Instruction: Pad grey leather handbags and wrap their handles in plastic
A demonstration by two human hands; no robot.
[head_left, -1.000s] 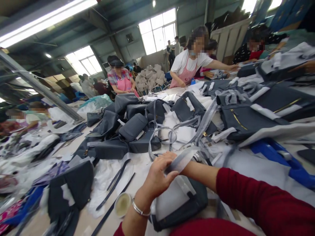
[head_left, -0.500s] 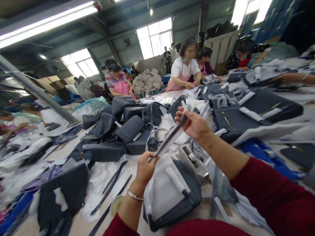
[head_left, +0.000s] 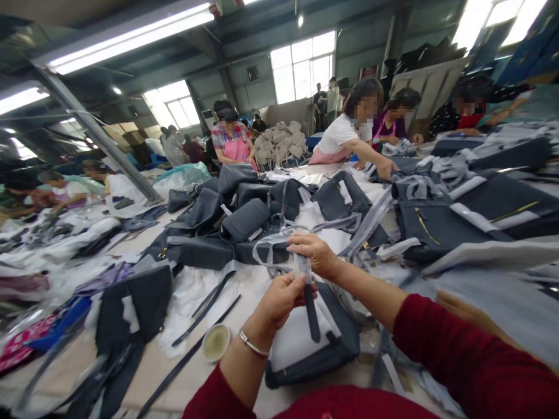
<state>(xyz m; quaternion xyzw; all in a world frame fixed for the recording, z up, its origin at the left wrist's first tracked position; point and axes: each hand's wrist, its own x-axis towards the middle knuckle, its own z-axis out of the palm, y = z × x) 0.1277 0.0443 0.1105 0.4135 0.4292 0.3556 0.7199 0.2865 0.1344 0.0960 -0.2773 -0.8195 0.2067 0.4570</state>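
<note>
A dark strap (head_left: 311,317) with clear plastic wrap on its upper part is held between my two hands. My left hand (head_left: 279,297), a bangle at its wrist, pinches the strap partway along, and the strap's rounded end hangs below. Higher up, my right hand (head_left: 315,253) is closed on the wrapped part. Under them lies a dark bag (head_left: 321,366) with a sheet of white foam paper (head_left: 290,331) on its front. Left of it stands a small round tub (head_left: 216,343) of yellowish stuff, and loose dark straps (head_left: 187,364) lie beside that.
Dark bags (head_left: 205,253) are heaped ahead. More bags with padded paper (head_left: 437,224) lie to the right, and another dark bag (head_left: 133,314) to the left. Across the table a person in a white shirt (head_left: 343,139) reaches an arm towards the bags. Other people work farther back.
Both hands have come closer together, the right one moving down and left. The strap, stretched slantwise before, now hangs with its end pointing down. The person in white now leans forward, arm out.
</note>
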